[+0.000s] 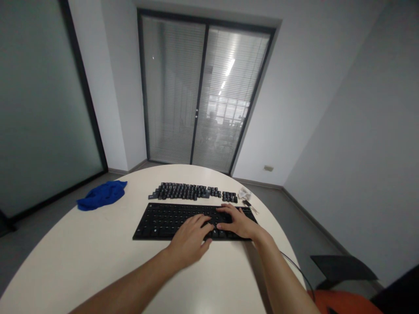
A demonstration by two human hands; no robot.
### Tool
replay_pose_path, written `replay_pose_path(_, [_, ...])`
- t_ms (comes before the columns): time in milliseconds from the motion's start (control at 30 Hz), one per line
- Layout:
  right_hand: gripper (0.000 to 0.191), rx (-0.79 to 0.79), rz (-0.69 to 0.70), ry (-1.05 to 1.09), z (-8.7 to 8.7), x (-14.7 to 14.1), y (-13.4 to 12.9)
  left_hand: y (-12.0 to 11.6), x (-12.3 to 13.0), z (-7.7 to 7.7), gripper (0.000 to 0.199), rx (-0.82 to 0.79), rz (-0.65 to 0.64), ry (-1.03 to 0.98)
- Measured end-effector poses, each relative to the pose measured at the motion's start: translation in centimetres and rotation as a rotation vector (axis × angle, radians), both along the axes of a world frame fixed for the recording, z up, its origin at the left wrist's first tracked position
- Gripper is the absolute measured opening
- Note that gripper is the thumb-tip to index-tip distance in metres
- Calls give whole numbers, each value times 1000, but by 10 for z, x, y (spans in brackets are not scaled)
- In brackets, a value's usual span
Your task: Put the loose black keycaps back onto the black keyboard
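A black keyboard [157, 222] lies flat on the white round table [108, 253] in front of me. My left hand [190, 239] reaches over its front edge, fingers stretched onto the keys right of the middle. My right hand [238, 221] rests over the keyboard's right part, thumb and fingers apart. No held object shows in either hand, though the fingertips are small and partly hidden against the dark keys. Behind the keyboard, loose black keycaps [183, 191] lie in rows, with a smaller group of keycaps [229, 197] to their right.
A crumpled blue cloth [103, 195] lies at the table's left edge. Near the right edge are a crumpled whitish piece [244, 193] and a small dark-headed tool [247, 203]. A black cable [299, 268] hangs by the right edge, close to an orange chair seat [343, 302].
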State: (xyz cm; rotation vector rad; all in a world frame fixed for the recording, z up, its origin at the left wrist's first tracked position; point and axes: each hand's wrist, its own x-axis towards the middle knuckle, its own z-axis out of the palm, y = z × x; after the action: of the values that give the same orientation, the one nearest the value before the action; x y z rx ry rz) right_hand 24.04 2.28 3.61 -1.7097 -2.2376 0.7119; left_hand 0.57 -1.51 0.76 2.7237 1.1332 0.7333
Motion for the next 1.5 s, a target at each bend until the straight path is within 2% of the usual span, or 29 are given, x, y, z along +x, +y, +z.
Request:
replay_pose_path(200, [67,3,-10,-4,2,-2,-4,0,1,-2,31,16,1,3])
replay_pose_path(500, [55,36,-38,-65,2,-11,-11,0,1,-3,33,35,6,14])
replay_pose_path(833, [56,47,-44,-70,1,-11,-10,-1,1,-7,31,68,12,-15])
replay_pose_path(1100, [54,48,-42,-64,2,-12,-10,-1,2,-8,44,77,49,-7])
replay_pose_path(1500, [52,74,-46,-66,1,-12,-11,-1,2,-8,43,73,71,27])
